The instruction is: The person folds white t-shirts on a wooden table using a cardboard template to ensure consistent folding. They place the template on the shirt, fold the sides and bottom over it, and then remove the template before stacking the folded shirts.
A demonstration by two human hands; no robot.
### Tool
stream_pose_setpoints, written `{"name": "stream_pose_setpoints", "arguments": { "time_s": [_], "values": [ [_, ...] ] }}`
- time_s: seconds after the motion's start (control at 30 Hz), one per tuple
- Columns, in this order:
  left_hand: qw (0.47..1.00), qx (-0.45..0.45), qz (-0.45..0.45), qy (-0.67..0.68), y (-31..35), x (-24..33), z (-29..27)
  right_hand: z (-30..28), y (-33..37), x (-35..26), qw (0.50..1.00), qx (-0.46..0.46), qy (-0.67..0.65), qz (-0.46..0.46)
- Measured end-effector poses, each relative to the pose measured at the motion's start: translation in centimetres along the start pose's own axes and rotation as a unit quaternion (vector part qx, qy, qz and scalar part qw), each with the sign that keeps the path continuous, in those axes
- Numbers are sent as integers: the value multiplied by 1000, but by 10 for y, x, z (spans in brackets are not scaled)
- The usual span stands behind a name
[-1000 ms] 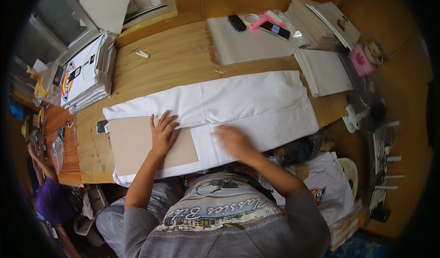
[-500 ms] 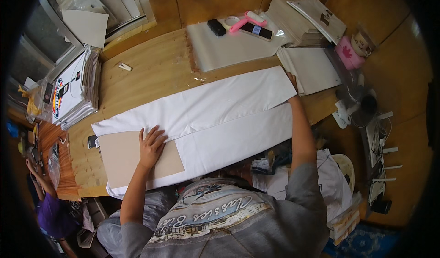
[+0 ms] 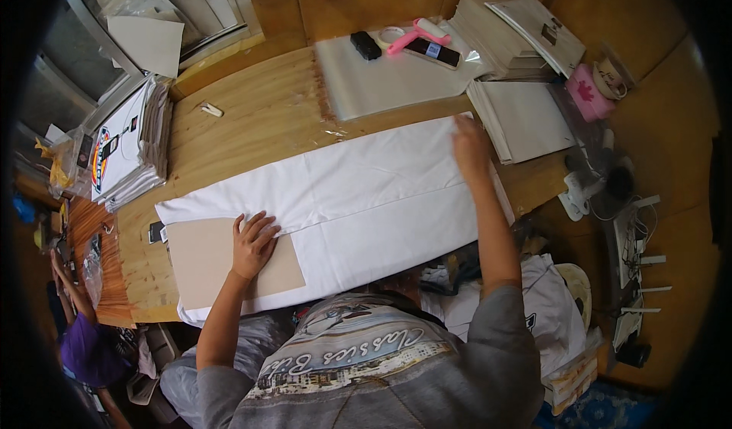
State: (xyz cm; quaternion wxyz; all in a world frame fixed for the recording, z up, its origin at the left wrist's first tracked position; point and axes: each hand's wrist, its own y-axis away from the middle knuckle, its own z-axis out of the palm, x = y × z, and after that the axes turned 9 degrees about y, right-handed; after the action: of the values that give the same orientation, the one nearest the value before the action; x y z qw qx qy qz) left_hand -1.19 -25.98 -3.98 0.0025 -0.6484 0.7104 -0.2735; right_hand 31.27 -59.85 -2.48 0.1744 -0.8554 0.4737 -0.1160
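A long white folded garment [image 3: 381, 177] lies across the wooden table in front of me. A flat beige board [image 3: 200, 261] rests on its left end. My left hand [image 3: 255, 246] lies with fingers spread over the board's far right corner, its fingertips reaching onto the white cloth. At the garment's far right corner is my right hand [image 3: 470, 148], smeared by motion. Its fingers are too blurred to show whether they grip the cloth.
Folded shirts [image 3: 133, 143] are stacked at the left. Clear plastic sheets [image 3: 381, 86] at the back carry a pink lint roller [image 3: 412, 36], a phone [image 3: 432, 52] and tape [image 3: 390, 37]. White packages [image 3: 522, 120] lie at the right. A person in purple [image 3: 91, 353] is at far left.
My right hand has moved from the garment's right edge to its far right corner, and the cloth at that end has shifted. My left hand stays in place.
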Motion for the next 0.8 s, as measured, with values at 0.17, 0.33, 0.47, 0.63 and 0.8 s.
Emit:
{"name": "stream_pose_setpoints", "arguments": {
  "time_s": [0.17,0.33,0.47,0.63,0.8],
  "values": [
    [1000,-3,6,13,-3,4,-4,49,8,-2,988,-117,38,98],
    [999,29,2,26,5,-2,-3,44,3,-44,993,-55,-80,-65],
    [998,33,17,43,4,-5,-2,38,0,-89,999,2,33,39],
    [990,63,-29,123,15,-16,-5,-36,56,-266,869,-156,-283,-374],
    [979,117,-167,-10,37,-100,-61,-38,94,-300,870,-222,-156,-411]
  ]
}}
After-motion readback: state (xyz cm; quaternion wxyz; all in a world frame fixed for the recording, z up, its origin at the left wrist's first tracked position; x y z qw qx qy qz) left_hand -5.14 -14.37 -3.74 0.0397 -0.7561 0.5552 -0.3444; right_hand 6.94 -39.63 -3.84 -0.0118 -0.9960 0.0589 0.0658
